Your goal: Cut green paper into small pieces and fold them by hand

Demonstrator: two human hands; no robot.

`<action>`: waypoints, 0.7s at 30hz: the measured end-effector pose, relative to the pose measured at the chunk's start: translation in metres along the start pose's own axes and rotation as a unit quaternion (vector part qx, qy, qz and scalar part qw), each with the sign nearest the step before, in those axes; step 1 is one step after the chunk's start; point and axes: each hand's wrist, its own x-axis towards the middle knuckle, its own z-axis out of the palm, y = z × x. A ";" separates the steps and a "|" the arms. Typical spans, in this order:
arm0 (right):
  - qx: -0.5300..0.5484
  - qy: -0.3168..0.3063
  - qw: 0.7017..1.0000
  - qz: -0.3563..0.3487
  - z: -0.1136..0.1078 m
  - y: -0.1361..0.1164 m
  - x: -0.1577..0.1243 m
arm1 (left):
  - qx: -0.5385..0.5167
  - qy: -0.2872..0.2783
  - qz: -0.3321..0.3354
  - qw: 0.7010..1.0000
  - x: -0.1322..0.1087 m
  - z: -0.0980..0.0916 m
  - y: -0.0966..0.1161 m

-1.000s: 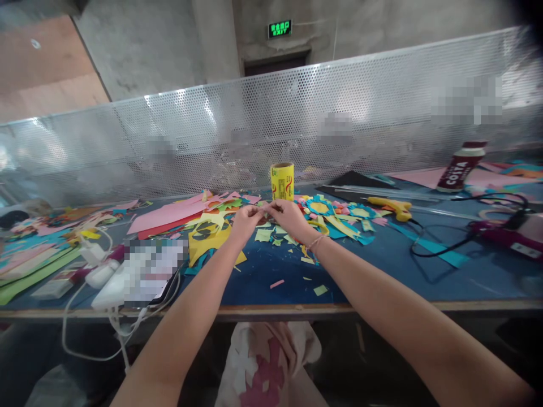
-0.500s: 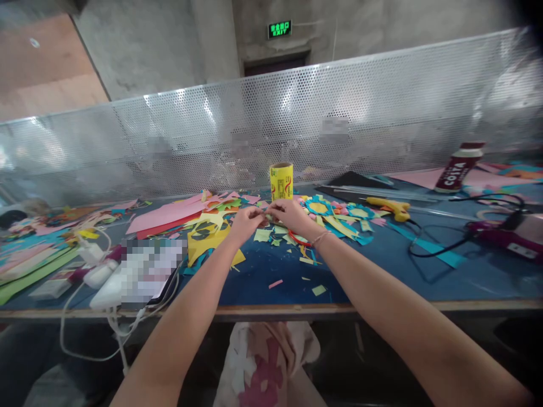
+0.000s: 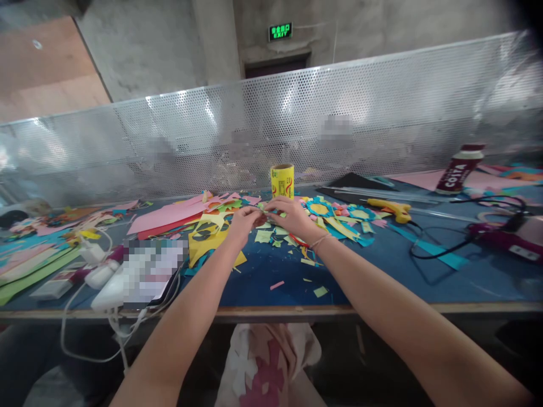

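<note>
My left hand (image 3: 245, 219) and my right hand (image 3: 290, 216) meet over the middle of the table, fingers pinched close together. A small pale green paper piece (image 3: 261, 208) shows between the fingertips, mostly covered by them. Right behind the hands stands a yellow cardboard roll (image 3: 282, 180), upright. Pale green paper scraps (image 3: 263, 236) lie just below the fingers. To the left is a cut-out yellow sheet (image 3: 206, 246); to the right, a paper flower with a blue rim and yellow centre (image 3: 320, 209). A red cord lies under my right wrist.
Pink paper sheets (image 3: 165, 217) and a phone beside white cables (image 3: 155, 274) lie left. On the right are a yellow glue gun (image 3: 392, 210) with a looping black cord, a dark red bottle (image 3: 460, 169) and a purple object (image 3: 507, 237). A perforated metal screen (image 3: 263, 124) stands behind the table.
My fingertips have parted slightly, and more of the pale green piece shows between them. My right hand has tilted a little. The things on the table lie as before.
</note>
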 end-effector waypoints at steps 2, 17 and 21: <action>0.016 0.006 1.000 0.024 0.000 -0.002 0.000 | -0.004 0.003 -0.001 1.000 -0.001 0.001 0.001; 0.121 0.054 0.970 0.202 0.008 -0.006 0.003 | -0.042 -0.025 0.005 0.999 -0.003 0.003 0.001; 0.124 0.063 0.967 0.214 0.008 -0.008 0.004 | -0.027 -0.026 0.005 0.999 -0.003 0.004 0.001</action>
